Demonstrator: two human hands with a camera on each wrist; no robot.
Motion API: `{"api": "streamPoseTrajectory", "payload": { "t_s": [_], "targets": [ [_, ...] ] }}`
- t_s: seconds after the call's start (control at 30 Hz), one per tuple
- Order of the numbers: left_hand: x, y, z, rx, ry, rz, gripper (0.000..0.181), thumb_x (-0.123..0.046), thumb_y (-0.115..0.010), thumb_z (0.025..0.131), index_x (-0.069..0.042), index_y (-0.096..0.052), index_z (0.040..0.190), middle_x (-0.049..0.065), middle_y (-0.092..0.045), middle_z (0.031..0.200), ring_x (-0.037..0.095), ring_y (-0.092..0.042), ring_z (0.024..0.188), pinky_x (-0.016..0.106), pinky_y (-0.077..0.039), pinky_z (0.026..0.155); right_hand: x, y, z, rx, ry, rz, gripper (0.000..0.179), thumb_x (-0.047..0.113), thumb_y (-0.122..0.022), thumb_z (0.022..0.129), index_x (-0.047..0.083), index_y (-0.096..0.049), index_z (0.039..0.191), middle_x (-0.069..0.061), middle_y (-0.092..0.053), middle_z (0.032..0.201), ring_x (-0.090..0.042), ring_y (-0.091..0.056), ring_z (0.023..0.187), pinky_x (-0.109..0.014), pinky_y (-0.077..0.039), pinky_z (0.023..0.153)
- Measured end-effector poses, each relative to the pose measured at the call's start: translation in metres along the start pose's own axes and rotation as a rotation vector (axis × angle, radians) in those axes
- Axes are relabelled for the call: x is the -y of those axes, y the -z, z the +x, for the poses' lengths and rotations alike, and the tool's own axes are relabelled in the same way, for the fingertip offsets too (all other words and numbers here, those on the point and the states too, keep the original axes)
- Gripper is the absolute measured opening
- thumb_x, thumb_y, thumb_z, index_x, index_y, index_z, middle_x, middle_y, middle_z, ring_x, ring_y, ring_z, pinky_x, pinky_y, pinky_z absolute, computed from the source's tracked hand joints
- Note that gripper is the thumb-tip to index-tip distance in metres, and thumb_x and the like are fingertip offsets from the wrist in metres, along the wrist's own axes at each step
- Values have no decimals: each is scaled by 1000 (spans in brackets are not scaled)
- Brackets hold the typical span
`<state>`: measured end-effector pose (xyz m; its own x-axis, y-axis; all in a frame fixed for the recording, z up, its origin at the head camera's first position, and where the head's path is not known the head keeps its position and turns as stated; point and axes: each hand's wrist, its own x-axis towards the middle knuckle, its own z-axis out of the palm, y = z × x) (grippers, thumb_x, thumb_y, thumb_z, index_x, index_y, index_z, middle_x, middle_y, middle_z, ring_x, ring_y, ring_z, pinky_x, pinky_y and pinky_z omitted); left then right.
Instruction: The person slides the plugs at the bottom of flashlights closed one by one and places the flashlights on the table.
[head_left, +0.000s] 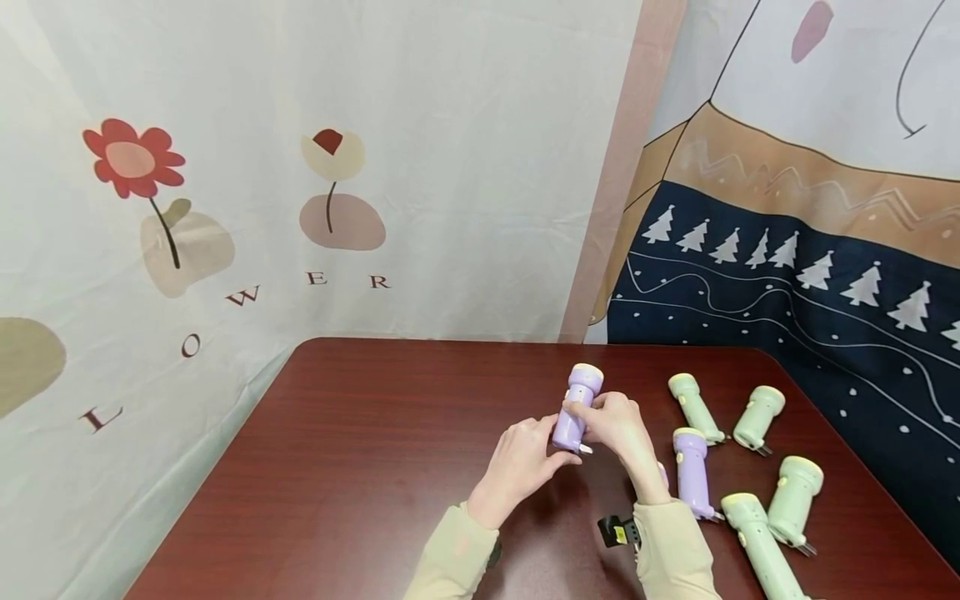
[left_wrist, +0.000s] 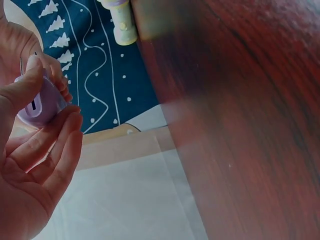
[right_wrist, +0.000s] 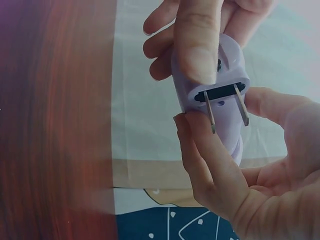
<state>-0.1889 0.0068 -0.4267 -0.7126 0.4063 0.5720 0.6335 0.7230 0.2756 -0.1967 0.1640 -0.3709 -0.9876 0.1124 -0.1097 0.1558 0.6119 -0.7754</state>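
Both hands hold a purple flashlight (head_left: 576, 410) above the table, its pale-yellow lamp end tilted up and away. Two metal plug prongs (right_wrist: 240, 105) stick out of its tail. My right hand (head_left: 621, 427) grips the body from the right, thumb on one side and fingers on the other. From the left, my left hand (head_left: 519, 460) holds the tail end; its thumb (right_wrist: 197, 55) presses beside the prong slot, as the right wrist view shows. The left wrist view shows the purple tail (left_wrist: 42, 102) between the left thumb and fingers.
Another purple flashlight (head_left: 692, 471) lies right of my right forearm, with a purple piece partly hidden by the wrist. Several green flashlights (head_left: 795, 500) lie on the right side of the brown table (head_left: 360, 467), prongs out on some. A printed curtain (head_left: 450, 208) hangs behind.
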Motion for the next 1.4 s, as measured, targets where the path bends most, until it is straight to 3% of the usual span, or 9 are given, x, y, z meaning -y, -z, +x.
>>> {"api": "streamPoseTrajectory", "payload": {
  "t_s": [0.17,0.3,0.6,0.77,1.2,1.4],
  "targets": [
    [0,2,0,15,10,-36,46,-47,-78,70,-9,-66,93,-3,-55,60,6,-47,53,15,-34,50,0,0,-1,1,-6,-5,48,35,-66,86,-10,-63,104,-21,-70,90,-24,-71,72,-33,-57,67],
    [-1,2,0,-15,-1,-42,42,-45,-79,69,-9,-64,86,-4,-51,58,4,-41,52,14,-31,49,1,-2,-3,-13,-3,-12,47,34,-66,86,-9,-63,104,-21,-69,91,-24,-70,71,-32,-57,65],
    [-2,2,3,-90,-43,-30,41,-41,-83,66,-9,-64,84,-2,-57,57,7,-47,48,16,-35,47,3,-3,-4,-54,30,-59,44,34,-65,86,-7,-63,99,-18,-69,84,-14,-62,59,-28,-53,57],
    [-1,4,5,-112,-56,-31,41,-38,-85,64,-8,-67,85,-1,-62,59,9,-51,48,17,-37,46,3,-2,-4,-44,21,-29,44,34,-65,86,-7,-63,99,-18,-68,85,-15,-63,60,-29,-54,58],
    [-1,6,4,-101,-63,12,39,-40,-83,66,-9,-66,81,-1,-61,57,11,-53,47,19,-39,45,2,-3,-3,-26,9,6,43,33,-66,86,-8,-61,100,-19,-67,88,-18,-63,63,-34,-56,63],
    [-2,6,3,-97,-74,44,38,-40,-82,67,-9,-64,79,-2,-56,54,11,-50,45,19,-36,44,2,-4,-4,-30,8,-5,42,34,-66,86,-7,-63,96,-16,-67,82,-15,-61,59,-31,-55,59]
  ]
}}
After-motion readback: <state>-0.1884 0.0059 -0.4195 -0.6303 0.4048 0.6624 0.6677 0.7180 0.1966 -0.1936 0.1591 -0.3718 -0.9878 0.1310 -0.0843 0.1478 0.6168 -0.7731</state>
